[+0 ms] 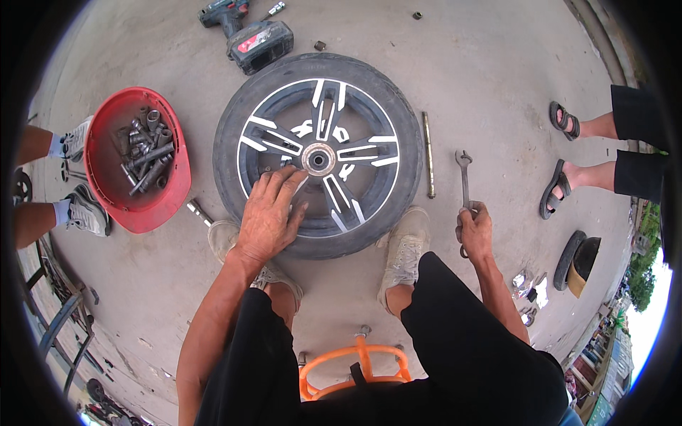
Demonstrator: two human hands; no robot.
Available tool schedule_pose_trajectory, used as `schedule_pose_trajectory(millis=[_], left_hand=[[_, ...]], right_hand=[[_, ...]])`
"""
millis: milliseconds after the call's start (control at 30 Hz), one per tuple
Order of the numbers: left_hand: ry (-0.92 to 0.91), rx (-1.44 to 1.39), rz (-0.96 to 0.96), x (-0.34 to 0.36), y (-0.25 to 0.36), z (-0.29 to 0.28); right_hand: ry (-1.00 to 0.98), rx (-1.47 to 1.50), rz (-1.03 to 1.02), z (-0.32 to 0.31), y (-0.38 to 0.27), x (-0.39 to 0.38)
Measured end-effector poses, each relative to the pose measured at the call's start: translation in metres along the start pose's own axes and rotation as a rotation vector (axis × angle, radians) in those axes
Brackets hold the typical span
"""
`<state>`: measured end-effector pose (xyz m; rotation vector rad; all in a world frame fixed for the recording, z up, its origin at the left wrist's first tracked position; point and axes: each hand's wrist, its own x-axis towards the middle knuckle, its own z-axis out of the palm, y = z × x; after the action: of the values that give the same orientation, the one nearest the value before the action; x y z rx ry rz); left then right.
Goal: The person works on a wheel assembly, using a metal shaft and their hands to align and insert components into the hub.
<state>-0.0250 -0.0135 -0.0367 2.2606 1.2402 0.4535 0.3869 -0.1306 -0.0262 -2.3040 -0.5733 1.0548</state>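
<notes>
A motorcycle-type wheel (405,142), with a black tyre and a black-and-white spoked rim, lies flat on the ground between my shoes. My left hand (266,216) rests over its near left side, fingers stretched toward the round metal hub (318,160) and thumb apart; nothing shows in its grasp. To the right of the wheel, my right hand (476,231) is closed around a wrench (464,170). The wrench's open-jawed end points away from me, and its other end shows below my fist. A long thin axle rod (428,153) lies between the tyre and the wrench.
A red hard hat (138,219) at the left holds several sockets. A cordless power tool (249,35) lies beyond the wheel; a socket piece (199,211) sits near my left shoe. An orange stool frame (355,351) is beneath me. People's feet stand at both sides.
</notes>
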Motion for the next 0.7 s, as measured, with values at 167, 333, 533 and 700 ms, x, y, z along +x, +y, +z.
schedule_pose_trajectory(millis=[167,333,533,700], left_hand=[[0.000,-0.004,-0.051,-0.010,-0.004,-0.011],[-0.003,-0.024,-0.053,-0.004,0.004,-0.003],[0.014,-0.027,-0.028,0.001,0.007,-0.002],[-0.004,-0.019,-0.031,-0.006,0.003,-0.010]], right_hand=[[-0.080,0.036,-0.338,0.009,0.007,-0.008],[-0.232,0.212,0.138,-0.012,0.016,0.010],[-0.390,0.279,0.123,-0.016,-0.035,-0.035],[-0.651,0.035,-0.115,0.007,-0.120,-0.080]])
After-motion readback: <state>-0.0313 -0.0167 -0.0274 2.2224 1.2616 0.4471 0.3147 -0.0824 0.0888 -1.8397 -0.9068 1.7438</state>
